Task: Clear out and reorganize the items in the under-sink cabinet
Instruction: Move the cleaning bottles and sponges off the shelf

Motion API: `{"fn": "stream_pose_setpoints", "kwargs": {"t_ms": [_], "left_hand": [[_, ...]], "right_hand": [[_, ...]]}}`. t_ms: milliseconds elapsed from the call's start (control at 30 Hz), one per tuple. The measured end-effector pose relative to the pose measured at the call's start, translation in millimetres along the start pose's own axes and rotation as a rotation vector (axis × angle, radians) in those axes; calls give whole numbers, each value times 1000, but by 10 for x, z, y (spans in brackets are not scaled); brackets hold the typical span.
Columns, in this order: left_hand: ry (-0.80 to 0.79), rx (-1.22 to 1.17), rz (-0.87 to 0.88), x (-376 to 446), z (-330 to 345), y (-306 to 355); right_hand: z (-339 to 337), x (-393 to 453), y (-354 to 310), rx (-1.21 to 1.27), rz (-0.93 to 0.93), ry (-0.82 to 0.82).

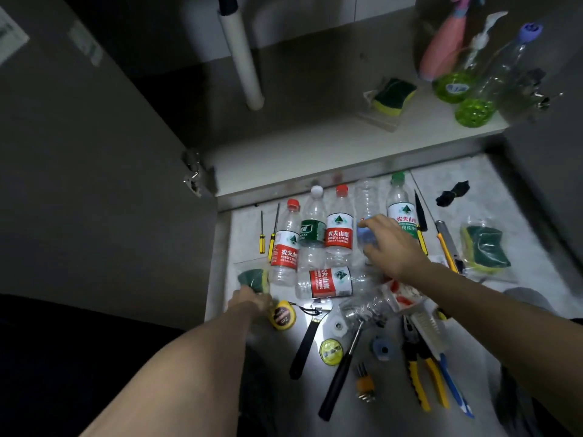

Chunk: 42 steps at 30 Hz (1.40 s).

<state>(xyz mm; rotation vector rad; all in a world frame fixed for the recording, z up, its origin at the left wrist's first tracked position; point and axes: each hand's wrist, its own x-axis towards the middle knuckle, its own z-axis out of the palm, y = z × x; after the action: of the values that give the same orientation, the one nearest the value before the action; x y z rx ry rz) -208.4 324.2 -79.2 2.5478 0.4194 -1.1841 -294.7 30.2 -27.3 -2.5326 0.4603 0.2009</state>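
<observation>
Several empty plastic water bottles lie in a row on the floor in front of the open under-sink cabinet (315,143). My right hand (391,244) grips a clear bottle with a blue label (366,209) in that row. My left hand (252,299) holds a bagged green and yellow sponge (252,275) at the row's left end. One red-label bottle (328,282) lies crosswise below the row. Inside the cabinet sit a bagged sponge (392,93), two bottles with green liquid (473,111) and a pink bottle (441,48).
Tools are scattered on the floor: two yellow screwdrivers (262,238), a tape measure (283,314), a wrench (307,335), a hammer (340,376), pliers (421,367), a brush (432,329), a utility knife (446,244) and another bagged sponge (484,250). A white drain pipe (243,58) hangs in the cabinet. The door (94,152) stands open at left.
</observation>
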Motion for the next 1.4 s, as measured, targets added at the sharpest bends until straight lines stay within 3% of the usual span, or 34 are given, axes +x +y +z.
{"fn": "stream_pose_setpoints", "kwargs": {"t_ms": [133,233,367,600,733,933,1067,1200,1400], "left_hand": [[268,84,49,-5,-216,191],[477,122,205,-98,-432,584],[591,-7,421,-189,-473,1319],[507,-82,838,-174,-193,2997],[407,36,1038,-107,-137,4025],[380,311,1112,211,-87,5088],[332,362,1015,539,64,5143],[417,289,1092,595,67,4967],[377,195,1245,396,46,4688]], "right_hand": [[-159,131,159,12,29,21],[-421,379,294,20,100,78],[-850,721,500,129,257,248],[-1498,1118,1010,305,512,417],[-1783,1273,1261,361,577,530],[-2037,1566,1514,225,532,634],[-2085,1759,1677,173,559,656],[-2115,1895,1733,242,579,733],[-2132,1895,1684,304,555,795]]}}
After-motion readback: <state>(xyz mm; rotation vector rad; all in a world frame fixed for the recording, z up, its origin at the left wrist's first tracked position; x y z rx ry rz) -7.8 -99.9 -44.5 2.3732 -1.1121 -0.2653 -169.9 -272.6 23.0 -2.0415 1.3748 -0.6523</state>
